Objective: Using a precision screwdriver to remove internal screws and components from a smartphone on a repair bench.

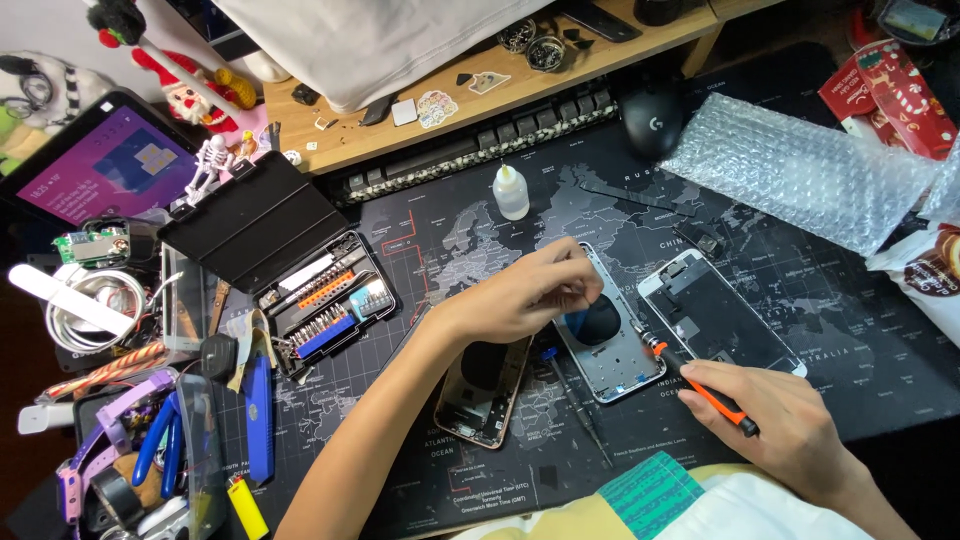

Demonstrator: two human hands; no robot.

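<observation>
The left hand [530, 290] pinched a part on the opened silver phone frame [610, 345]; the right hand [790, 420] gripped an orange-handled screwdriver [700, 385]. The black-faced screen panel [715, 315] lay detached beside it, and reassembly appeared unfinished.

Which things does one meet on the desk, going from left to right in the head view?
Tablet → open screwdriver bit case → dark phone housing → left hand → silver phone frame → phone screen → right hand holding an orange-and-black screwdriver → bubble wrap.
</observation>
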